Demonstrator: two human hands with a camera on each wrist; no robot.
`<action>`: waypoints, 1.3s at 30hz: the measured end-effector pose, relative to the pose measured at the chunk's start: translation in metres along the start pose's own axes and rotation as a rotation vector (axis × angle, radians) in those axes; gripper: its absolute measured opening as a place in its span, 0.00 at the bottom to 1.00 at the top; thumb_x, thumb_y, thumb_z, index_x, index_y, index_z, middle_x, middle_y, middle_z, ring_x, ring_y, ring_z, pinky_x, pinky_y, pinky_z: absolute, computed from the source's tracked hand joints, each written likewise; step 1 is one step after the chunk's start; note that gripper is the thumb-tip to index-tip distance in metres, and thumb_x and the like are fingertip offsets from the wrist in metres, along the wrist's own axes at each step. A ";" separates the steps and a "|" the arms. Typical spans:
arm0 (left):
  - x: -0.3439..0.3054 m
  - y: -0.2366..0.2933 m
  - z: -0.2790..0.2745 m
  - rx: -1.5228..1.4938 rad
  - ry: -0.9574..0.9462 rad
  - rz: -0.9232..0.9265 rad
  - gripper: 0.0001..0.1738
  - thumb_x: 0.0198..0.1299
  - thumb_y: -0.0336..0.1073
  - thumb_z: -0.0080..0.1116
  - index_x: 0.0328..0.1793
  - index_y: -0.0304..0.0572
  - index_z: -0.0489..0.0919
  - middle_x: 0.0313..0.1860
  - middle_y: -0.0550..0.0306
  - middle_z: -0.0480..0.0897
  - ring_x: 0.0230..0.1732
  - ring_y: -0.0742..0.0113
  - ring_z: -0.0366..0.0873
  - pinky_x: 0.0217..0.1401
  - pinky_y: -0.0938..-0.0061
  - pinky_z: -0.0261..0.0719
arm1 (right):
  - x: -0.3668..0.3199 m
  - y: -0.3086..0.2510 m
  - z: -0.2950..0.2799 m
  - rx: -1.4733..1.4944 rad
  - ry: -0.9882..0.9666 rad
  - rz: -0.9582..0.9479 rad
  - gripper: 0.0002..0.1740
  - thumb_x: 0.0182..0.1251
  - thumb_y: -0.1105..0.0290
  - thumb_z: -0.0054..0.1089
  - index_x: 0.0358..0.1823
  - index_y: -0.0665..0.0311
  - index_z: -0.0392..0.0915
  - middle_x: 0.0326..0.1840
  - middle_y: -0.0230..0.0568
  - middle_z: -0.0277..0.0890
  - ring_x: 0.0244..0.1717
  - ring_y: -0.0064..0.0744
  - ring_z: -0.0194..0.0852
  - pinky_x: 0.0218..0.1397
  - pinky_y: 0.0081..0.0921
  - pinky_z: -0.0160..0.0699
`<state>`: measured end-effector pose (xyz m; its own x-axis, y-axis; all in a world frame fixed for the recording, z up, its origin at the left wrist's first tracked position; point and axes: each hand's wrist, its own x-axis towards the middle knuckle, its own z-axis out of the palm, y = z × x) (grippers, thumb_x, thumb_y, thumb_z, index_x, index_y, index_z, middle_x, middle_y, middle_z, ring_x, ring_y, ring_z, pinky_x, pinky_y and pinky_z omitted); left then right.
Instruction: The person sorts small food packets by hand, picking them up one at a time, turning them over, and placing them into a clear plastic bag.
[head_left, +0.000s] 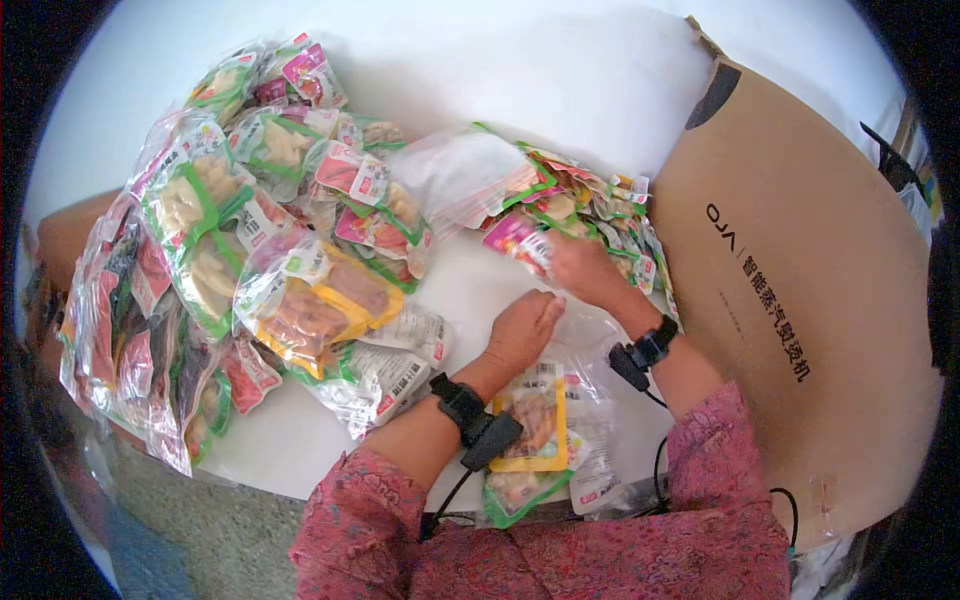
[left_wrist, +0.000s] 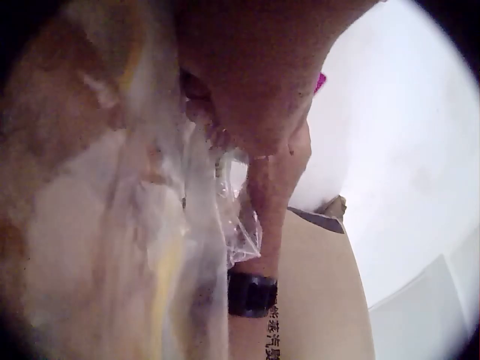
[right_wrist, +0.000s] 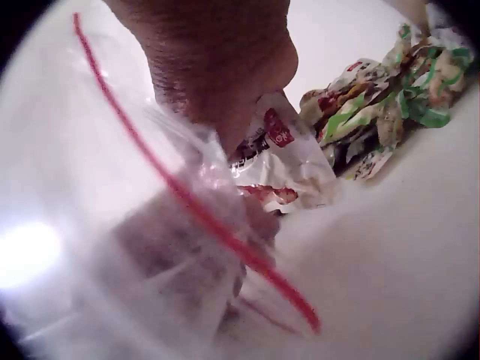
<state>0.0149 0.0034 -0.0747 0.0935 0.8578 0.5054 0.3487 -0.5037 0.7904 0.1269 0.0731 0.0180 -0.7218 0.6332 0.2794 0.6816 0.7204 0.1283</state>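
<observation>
My left hand (head_left: 525, 328) pinches the rim of a clear plastic zip bag (head_left: 590, 335) in front of me. Inside that bag lie several food packets, among them one with a yellow border (head_left: 530, 425) and a green-edged one (head_left: 520, 490). The bag's red zip strip (right_wrist: 180, 191) crosses the right wrist view. Just beyond the bag, my right hand (head_left: 588, 272) grips a small white and purple snack packet (head_left: 515, 243), whose printed front (right_wrist: 292, 161) shows in the right wrist view. In the left wrist view, the filled bag (left_wrist: 97, 195) covers the left side.
A heap of loose snack packets (head_left: 600, 200) lies beyond my right hand, with an empty-looking clear bag (head_left: 465, 180) beside it. Several filled bags (head_left: 200, 215) are piled on the left of the white table (head_left: 470, 270). A large cardboard box (head_left: 800, 280) stands at the right.
</observation>
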 end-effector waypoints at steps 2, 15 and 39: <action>0.004 -0.006 -0.001 -0.118 0.098 -0.031 0.16 0.60 0.43 0.45 0.37 0.36 0.73 0.32 0.50 0.76 0.34 0.56 0.73 0.38 0.68 0.71 | -0.016 0.024 0.002 0.316 0.117 0.180 0.12 0.56 0.71 0.47 0.42 0.65 0.68 0.26 0.46 0.72 0.27 0.36 0.72 0.30 0.34 0.72; 0.007 0.008 -0.011 -0.845 -0.142 -0.586 0.15 0.60 0.44 0.50 0.46 0.44 0.71 0.33 0.63 0.76 0.19 0.81 0.66 0.17 0.86 0.60 | -0.080 0.019 0.005 1.278 -0.198 0.431 0.18 0.63 0.65 0.48 0.53 0.66 0.67 0.42 0.30 0.72 0.42 0.16 0.68 0.44 0.17 0.69; 0.009 0.022 -0.010 -0.904 0.018 -0.490 0.09 0.55 0.35 0.55 0.41 0.42 0.74 0.30 0.64 0.78 0.22 0.81 0.71 0.21 0.86 0.65 | -0.090 0.009 0.060 1.836 0.033 0.485 0.24 0.60 0.63 0.54 0.55 0.66 0.63 0.42 0.35 0.71 0.37 0.21 0.71 0.39 0.20 0.73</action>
<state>0.0138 -0.0012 -0.0494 0.1130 0.9920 0.0562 -0.4884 0.0062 0.8726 0.1908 0.0395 -0.0634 -0.5164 0.8563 -0.0062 -0.1719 -0.1108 -0.9789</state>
